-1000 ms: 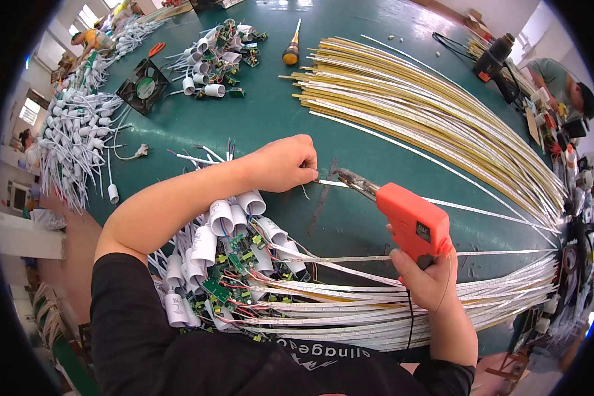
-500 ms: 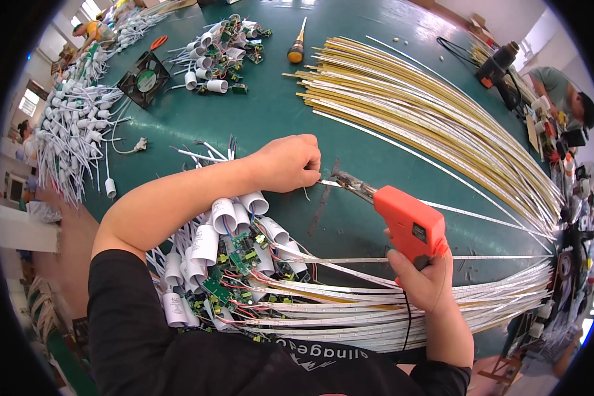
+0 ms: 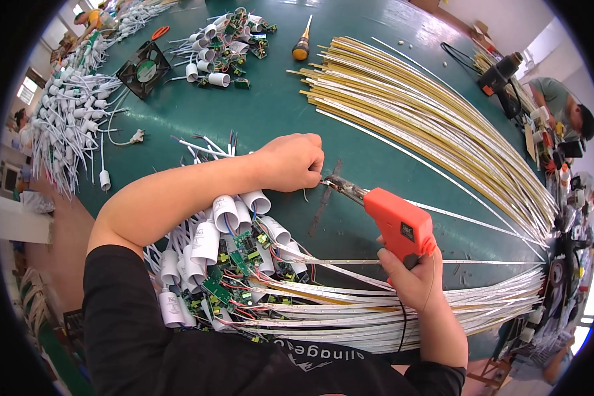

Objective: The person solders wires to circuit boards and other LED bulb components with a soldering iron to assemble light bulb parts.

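Left hand [image 3: 290,162] rests knuckles-up on the green table [image 3: 277,99], fingers curled together, fingertips pinching something small at the spot where the tool tip meets it; what is pinched is too small to tell. Its forearm crosses over a heap of white caps and green circuit boards [image 3: 231,254] lying just below and behind the wrist.

Right hand [image 3: 412,280] is closed around the grip of an orange soldering gun [image 3: 397,221], fingers wrapped tight. The gun rises from the hand and slants toward the left hand; its dark metal tip [image 3: 340,187] sits just beside the left fingertips, at or very near the table surface. A thin black cord hangs from the gun down past the right wrist.

Under the right hand, a bundle of white strips [image 3: 389,310] runs sideways. Beyond both hands, a fan of yellow strips [image 3: 429,112] spreads across the table. Farther off past the left hand: a yellow-handled screwdriver [image 3: 301,46], a small black fan [image 3: 144,68], more white caps with wires [image 3: 66,112].
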A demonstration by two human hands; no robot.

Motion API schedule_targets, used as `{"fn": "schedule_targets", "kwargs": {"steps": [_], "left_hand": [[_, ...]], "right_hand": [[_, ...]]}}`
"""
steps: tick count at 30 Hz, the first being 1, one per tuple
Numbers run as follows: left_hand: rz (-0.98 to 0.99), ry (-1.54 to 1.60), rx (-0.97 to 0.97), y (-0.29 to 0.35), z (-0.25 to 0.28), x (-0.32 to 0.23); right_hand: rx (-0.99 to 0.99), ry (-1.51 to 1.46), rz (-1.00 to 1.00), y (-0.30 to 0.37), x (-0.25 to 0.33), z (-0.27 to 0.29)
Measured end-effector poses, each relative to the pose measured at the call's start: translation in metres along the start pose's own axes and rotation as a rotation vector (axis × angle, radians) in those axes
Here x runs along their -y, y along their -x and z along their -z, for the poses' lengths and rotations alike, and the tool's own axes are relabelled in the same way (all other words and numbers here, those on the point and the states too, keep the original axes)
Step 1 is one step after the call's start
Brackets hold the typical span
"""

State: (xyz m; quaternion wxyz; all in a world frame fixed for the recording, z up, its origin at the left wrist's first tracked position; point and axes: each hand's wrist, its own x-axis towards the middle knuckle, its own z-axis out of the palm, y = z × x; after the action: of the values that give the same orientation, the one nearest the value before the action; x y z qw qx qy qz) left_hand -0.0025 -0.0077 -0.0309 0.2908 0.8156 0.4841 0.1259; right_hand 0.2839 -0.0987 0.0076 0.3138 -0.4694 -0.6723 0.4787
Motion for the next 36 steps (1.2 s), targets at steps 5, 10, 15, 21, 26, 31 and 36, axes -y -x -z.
{"fn": "schedule_targets", "kwargs": {"steps": [5,10,15,21,26,31,36], "left_hand": [[0.020,-0.005,0.006,0.000,0.001,-0.002],[0.040,-0.017,0.019,-0.001,0.002,-0.005],[0.035,-0.026,0.019,-0.001,0.002,-0.004],[0.045,-0.001,0.017,0.000,0.002,-0.006],[0.042,0.004,0.008,0.001,0.001,-0.003],[0.048,-0.002,0.017,0.000,0.003,-0.006],[0.050,-0.012,0.013,-0.001,0.002,-0.005]], "right_hand": [[0.014,0.016,-0.034,0.000,0.001,0.001],[0.005,0.033,-0.012,0.000,-0.002,0.001],[-0.008,0.059,0.022,0.001,0.000,0.003],[-0.061,-0.136,-0.042,0.007,0.013,0.007],[-0.054,-0.171,-0.009,0.005,0.014,0.004],[-0.004,-0.040,0.004,0.002,0.006,0.003],[-0.007,0.000,0.009,0.000,0.005,0.000]]}}
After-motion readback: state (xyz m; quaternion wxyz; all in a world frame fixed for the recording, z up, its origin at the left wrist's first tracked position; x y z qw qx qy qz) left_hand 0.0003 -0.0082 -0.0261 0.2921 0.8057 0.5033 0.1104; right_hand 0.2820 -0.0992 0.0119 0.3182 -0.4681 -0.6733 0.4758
